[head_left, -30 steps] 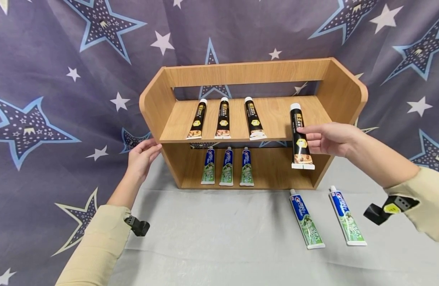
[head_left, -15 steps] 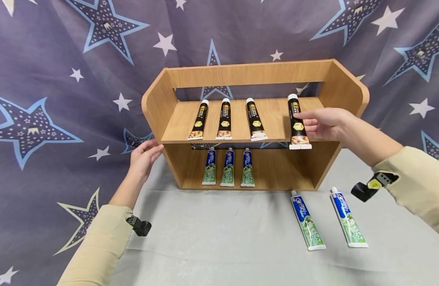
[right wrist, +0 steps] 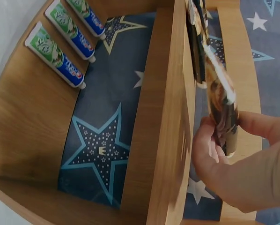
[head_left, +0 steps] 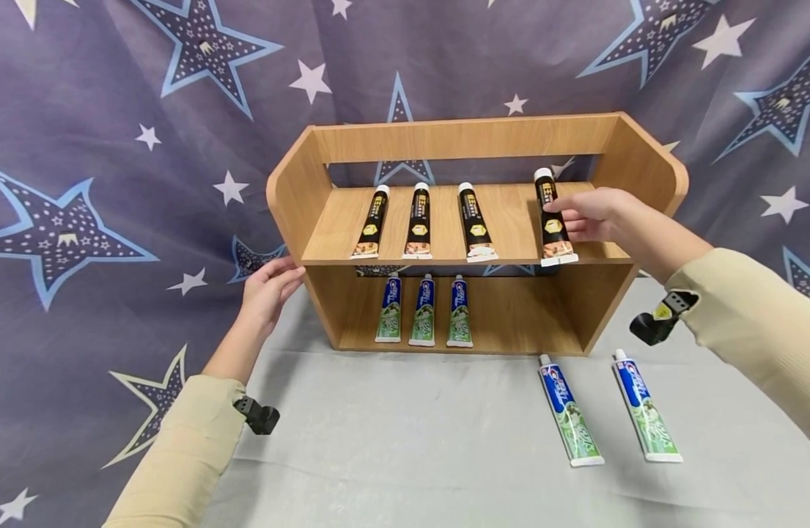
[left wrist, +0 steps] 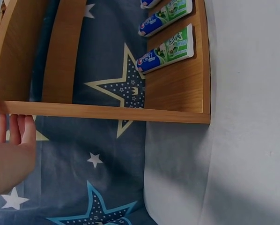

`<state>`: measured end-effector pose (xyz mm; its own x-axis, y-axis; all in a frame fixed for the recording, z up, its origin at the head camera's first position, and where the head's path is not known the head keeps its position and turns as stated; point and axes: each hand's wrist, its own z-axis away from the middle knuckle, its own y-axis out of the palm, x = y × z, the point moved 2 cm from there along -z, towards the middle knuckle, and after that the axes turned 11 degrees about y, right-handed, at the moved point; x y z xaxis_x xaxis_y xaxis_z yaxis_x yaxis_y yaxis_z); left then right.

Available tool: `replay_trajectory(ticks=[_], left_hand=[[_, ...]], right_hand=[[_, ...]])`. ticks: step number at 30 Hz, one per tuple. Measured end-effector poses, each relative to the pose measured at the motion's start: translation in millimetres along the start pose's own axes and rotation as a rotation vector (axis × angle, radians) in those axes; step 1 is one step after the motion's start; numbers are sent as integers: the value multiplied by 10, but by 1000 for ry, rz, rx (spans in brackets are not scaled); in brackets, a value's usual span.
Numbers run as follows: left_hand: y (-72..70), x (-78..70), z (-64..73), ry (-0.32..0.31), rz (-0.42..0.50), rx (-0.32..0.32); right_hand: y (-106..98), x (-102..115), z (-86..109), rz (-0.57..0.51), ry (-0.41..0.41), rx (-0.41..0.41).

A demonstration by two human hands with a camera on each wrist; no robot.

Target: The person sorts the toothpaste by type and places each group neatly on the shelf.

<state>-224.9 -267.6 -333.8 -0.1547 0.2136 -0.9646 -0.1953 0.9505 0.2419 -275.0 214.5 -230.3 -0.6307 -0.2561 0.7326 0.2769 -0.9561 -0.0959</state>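
My right hand (head_left: pixel 592 213) pinches a black toothpaste tube (head_left: pixel 553 224) with a white cap between thumb and fingers, at the right part of the upper shelf. The tube's crimped end overhangs the front edge; in the right wrist view that black tube (right wrist: pixel 223 110) is seen above the shelf board. Three more black toothpaste tubes (head_left: pixel 418 224) lie on the upper shelf, caps toward the back. My left hand (head_left: pixel 267 293) holds the left side panel of the wooden shelf (head_left: pixel 292 194), and in the left wrist view its fingers (left wrist: pixel 27 131) lie against the panel's outer face.
Three blue-green toothpaste tubes (head_left: pixel 423 312) lie on the lower shelf, left of its middle. Two more blue-green toothpaste tubes (head_left: pixel 572 413) lie on the grey tabletop (head_left: pixel 405 433) at the front right. A star-patterned curtain (head_left: pixel 180 147) hangs behind.
My right hand has lifted the black tube from in front of the shelf, up and back over the upper board. The left hand stays at the side panel.
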Motion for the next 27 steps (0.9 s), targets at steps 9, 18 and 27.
replay_trajectory(ticks=[9, 18, 27], left_hand=[[-18, -32, -21, -67, -16, 60], [-30, -30, -36, -169, -34, 72], [-53, -26, -31, -177, -17, 63]], right_hand=[[-154, 62, -313, -18, -1, -126], [16, 93, -223, 69, -36, -213], [125, 91, -229, 152, -108, -381]])
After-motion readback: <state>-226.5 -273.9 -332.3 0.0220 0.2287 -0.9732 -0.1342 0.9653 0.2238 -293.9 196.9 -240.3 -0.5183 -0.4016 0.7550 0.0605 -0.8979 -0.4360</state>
